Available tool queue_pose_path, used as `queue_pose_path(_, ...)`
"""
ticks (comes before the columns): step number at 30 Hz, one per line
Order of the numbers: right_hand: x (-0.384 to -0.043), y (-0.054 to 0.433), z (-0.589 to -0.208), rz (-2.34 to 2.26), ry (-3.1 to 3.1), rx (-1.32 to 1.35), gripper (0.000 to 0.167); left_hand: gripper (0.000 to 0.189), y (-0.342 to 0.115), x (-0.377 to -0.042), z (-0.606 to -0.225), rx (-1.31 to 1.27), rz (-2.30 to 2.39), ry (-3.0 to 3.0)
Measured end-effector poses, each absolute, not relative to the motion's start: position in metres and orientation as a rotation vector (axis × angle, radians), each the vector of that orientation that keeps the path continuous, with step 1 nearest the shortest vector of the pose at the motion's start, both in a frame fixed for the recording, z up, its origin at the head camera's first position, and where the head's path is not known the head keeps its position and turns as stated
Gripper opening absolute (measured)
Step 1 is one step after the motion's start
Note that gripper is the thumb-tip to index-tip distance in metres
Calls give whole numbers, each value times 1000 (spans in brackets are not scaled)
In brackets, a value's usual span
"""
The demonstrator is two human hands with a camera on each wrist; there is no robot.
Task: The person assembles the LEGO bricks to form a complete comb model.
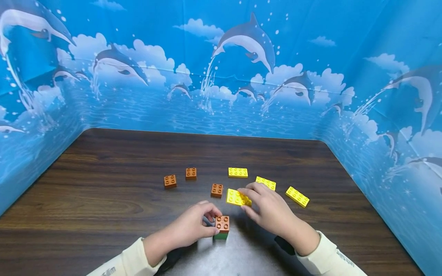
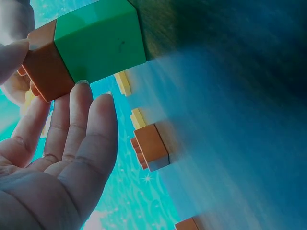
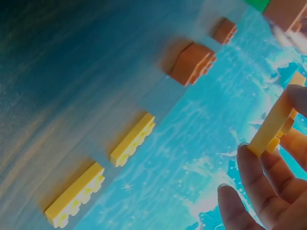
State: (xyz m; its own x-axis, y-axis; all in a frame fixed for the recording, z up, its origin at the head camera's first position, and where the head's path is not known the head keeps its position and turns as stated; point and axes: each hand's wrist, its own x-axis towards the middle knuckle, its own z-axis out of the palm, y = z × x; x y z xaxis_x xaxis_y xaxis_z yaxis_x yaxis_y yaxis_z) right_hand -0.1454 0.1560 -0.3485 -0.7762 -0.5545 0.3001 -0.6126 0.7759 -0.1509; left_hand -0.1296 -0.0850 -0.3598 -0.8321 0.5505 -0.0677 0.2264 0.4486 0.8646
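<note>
Left hand [image 1: 190, 225] and right hand [image 1: 271, 209] are holding on

The left is pinching a brown block [image 1: 222, 223] sitting on a green block [image 1: 220, 236]. The right, working apart, is pinching a yellow block [image 1: 235, 197] above the table [image 1: 103, 199].

before me a dark brown worktop [image 1: 103, 165] stretches back, its wood grain running from side to side. a bright blue sheet [image 1: 155, 23] walls it in at the far edge and to my left and right, curving round the back corners. printed on it i see grey, white-bellied dolphins [image 1: 253, 33] leaping, puffy white clouds [image 1: 148, 57] and rippled water [image 1: 165, 115]. the sheet is faintly creased. light leaves a pale sheen [image 1: 238, 260] on the wood nearest me.
</note>
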Motion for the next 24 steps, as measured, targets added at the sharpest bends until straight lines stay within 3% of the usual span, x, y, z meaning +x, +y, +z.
queue_pose_path(24, -125, 154, -347, 469, -2797, 1101, 40, 27, -85, -128, -359, 672, 1332, 2389)
